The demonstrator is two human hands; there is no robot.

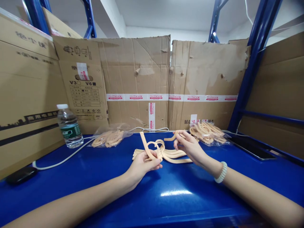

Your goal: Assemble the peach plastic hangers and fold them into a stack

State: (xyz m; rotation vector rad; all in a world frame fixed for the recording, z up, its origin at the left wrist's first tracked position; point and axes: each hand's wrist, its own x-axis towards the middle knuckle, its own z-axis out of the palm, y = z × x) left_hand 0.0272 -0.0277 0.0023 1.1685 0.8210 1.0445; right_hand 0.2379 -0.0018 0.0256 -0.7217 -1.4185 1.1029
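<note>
My left hand (143, 164) is closed around a beige, flexible cord (145, 144), pinching it between thumb and fingers. One end of that cord sticks up and to the left, and a loop curls above the fingers. To the right and a little higher, my right hand (191, 147) pinches a short curved length of beige cord (170, 138) at the fingertips. Whether both hands hold the same piece I cannot tell. Just behind them, a bundle of similar cords (177, 154) lies on the blue tabletop (142, 202), partly hidden by my left hand.
Clear bags of beige cords lie at the back left (110, 136) and back right (209, 133). A water bottle (70, 126), a black object (21, 175) and a white cable (61, 163) are on the left. A dark flat device (253, 148) lies right. Cardboard (135, 72) walls the back.
</note>
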